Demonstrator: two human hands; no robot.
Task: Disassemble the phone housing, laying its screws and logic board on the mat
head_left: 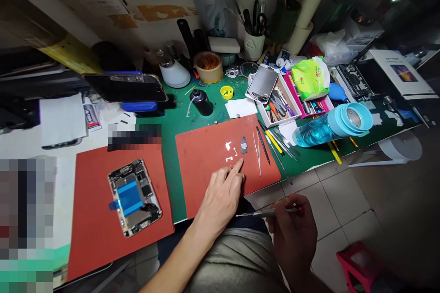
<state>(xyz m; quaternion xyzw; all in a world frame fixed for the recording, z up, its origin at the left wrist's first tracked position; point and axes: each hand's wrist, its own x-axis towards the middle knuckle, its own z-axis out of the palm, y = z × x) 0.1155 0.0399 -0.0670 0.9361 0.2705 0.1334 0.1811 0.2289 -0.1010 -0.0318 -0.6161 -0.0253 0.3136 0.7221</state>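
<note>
My left hand (pixel 222 192) rests over the front of the middle red mat (pixel 199 155). Its index finger reaches out to the mat, the other fingers bend, and I see nothing held in it. Just beyond the fingertip lie a small grey metal part (pixel 244 145) and several tiny bright bits (pixel 229 146). My right hand (pixel 295 233) is closed around a slim screwdriver (pixel 266 213), held level in front of my lap, its tip pointing left. On the left red mat (pixel 91 192) sits an opened phone (pixel 135 197) with blue tape across its inside.
Right of the small parts lie tweezers (pixel 257 153) and several thin tools. A blue bottle (pixel 330 126) leans beyond them near the table edge. Behind are a tool box (pixel 270 116) with a phone screen (pixel 263 83) on it, a black dropper bottle (pixel 201 103) and a yellow cap (pixel 227 92).
</note>
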